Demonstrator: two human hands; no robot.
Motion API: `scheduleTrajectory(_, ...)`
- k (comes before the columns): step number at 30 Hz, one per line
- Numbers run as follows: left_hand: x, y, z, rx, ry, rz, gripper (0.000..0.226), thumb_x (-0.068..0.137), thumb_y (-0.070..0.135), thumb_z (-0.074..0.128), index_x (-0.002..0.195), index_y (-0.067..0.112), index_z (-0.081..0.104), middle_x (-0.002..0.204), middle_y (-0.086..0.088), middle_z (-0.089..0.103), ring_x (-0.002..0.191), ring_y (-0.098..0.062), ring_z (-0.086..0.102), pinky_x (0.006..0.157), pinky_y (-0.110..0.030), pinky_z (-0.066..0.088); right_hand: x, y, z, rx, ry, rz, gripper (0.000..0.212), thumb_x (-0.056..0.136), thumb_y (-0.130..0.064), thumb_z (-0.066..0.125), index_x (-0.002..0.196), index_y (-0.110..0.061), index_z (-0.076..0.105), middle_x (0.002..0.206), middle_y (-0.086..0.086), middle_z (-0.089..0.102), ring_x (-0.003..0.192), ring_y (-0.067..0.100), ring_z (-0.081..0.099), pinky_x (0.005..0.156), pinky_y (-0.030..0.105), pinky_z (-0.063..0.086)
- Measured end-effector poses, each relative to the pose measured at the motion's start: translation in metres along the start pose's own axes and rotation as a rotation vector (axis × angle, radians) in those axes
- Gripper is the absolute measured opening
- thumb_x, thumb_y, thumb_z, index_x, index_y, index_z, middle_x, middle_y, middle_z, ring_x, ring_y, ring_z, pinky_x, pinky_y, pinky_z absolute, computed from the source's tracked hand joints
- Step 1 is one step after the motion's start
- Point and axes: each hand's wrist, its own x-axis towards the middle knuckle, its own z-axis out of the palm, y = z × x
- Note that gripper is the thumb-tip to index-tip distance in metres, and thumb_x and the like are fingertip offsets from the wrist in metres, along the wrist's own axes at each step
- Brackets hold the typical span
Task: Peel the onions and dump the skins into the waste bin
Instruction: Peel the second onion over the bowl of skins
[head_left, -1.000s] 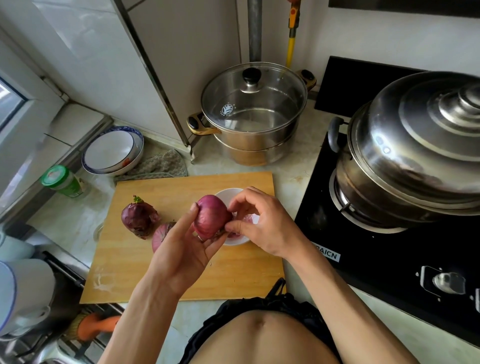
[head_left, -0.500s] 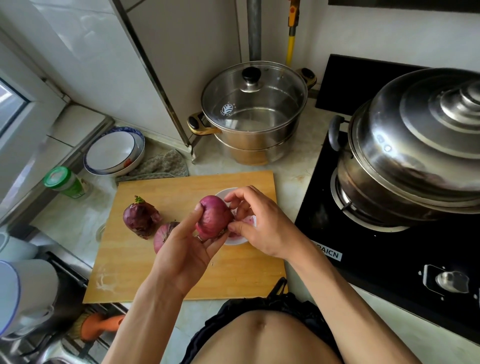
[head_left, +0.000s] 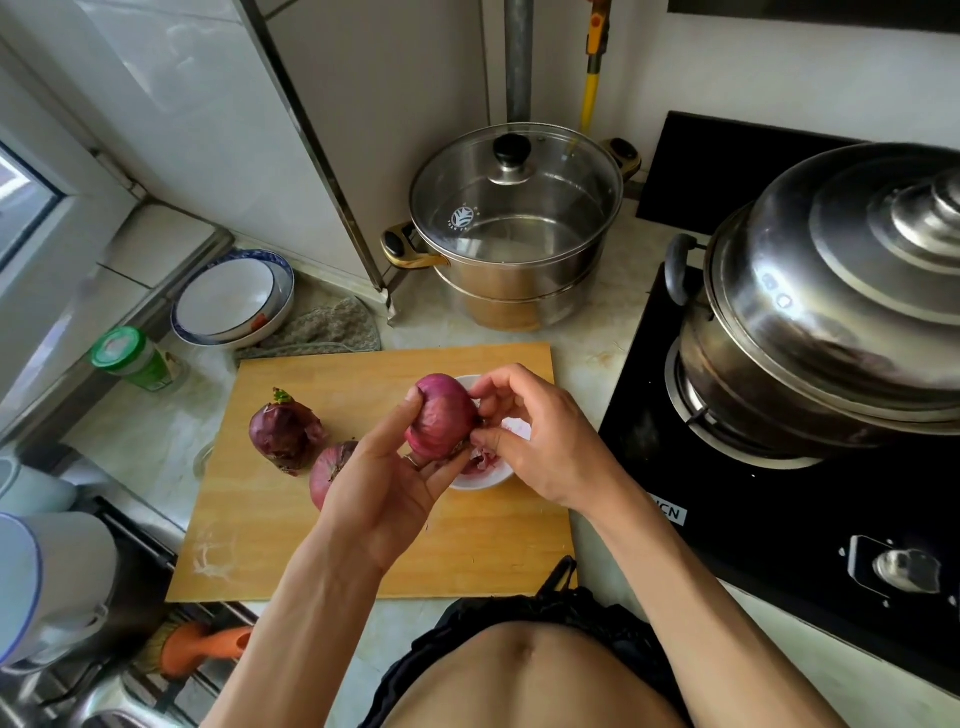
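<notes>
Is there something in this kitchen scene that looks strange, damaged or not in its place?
One thing: the dark red onion at the cutting board's left has a green sprout at its top and wrinkled, torn skin, so it looks old. Nothing looks spilled.

Light: bright daylight from the window (head_left: 21, 208) at left
Glare: sheen on the steel lid (head_left: 857, 249)
Edges: wide-angle bending, soft corners
</notes>
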Motion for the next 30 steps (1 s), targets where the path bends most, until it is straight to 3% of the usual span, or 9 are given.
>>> scheduleTrajectory(8, 0.001, 0.0, -0.004, 0.006, 0.016, 0.009, 0.048, 0.085, 0.031, 0.067, 0.12, -0.001, 0.067, 0.1, -0.02, 0.076, 0.087, -0.029, 0.077, 0.078, -0.033, 0.064, 0.001, 0.004, 0.001, 0.02, 0.024, 0.007, 0.032, 0.081, 0.001, 0.076, 0.095, -0.024, 0.061, 0.093, -0.003, 0.068, 0.088, 0.009, 0.066, 0.082, 0.039, 0.055)
scheduleTrajectory(13, 0.003, 0.0, -0.006, -0.01, 0.031, 0.015, 0.045, 0.086, 0.03, 0.068, 0.118, -0.002, 0.068, 0.097, -0.019, 0.077, 0.085, -0.028, 0.077, 0.075, -0.033, 0.065, 0.0, 0.007, 0.005, 0.038, 0.064, 0.002, 0.025, 0.082, -0.002, 0.076, 0.088, -0.023, 0.064, 0.084, -0.009, 0.068, 0.082, 0.01, 0.067, 0.079, 0.042, 0.057)
scheduleTrajectory(20, 0.002, -0.004, -0.003, -0.084, 0.038, 0.018, 0.045, 0.081, 0.026, 0.071, 0.117, -0.001, 0.066, 0.093, -0.018, 0.078, 0.082, -0.028, 0.078, 0.086, -0.04, 0.06, 0.001, 0.013, 0.007, 0.081, 0.107, 0.024, 0.021, 0.081, -0.005, 0.075, 0.085, -0.023, 0.065, 0.082, -0.009, 0.068, 0.081, 0.014, 0.067, 0.078, 0.038, 0.057)
scheduleTrajectory(24, 0.006, -0.005, -0.008, -0.182, 0.048, -0.008, 0.06, 0.081, 0.029, 0.073, 0.13, -0.003, 0.061, 0.107, -0.023, 0.076, 0.088, -0.032, 0.078, 0.081, -0.04, 0.063, 0.0, 0.013, 0.006, 0.117, 0.113, 0.028, 0.017, 0.08, -0.008, 0.075, 0.085, -0.022, 0.067, 0.081, -0.007, 0.069, 0.078, 0.013, 0.067, 0.075, 0.032, 0.056)
scheduleTrajectory(30, 0.009, -0.001, -0.016, -0.291, 0.036, -0.046, 0.067, 0.078, 0.035, 0.074, 0.131, -0.004, 0.061, 0.116, -0.028, 0.072, 0.094, -0.033, 0.077, 0.084, -0.037, 0.063, 0.001, 0.015, 0.005, 0.188, 0.15, 0.048, 0.019, 0.083, 0.0, 0.075, 0.086, -0.018, 0.069, 0.082, -0.004, 0.071, 0.077, 0.011, 0.067, 0.072, 0.026, 0.055)
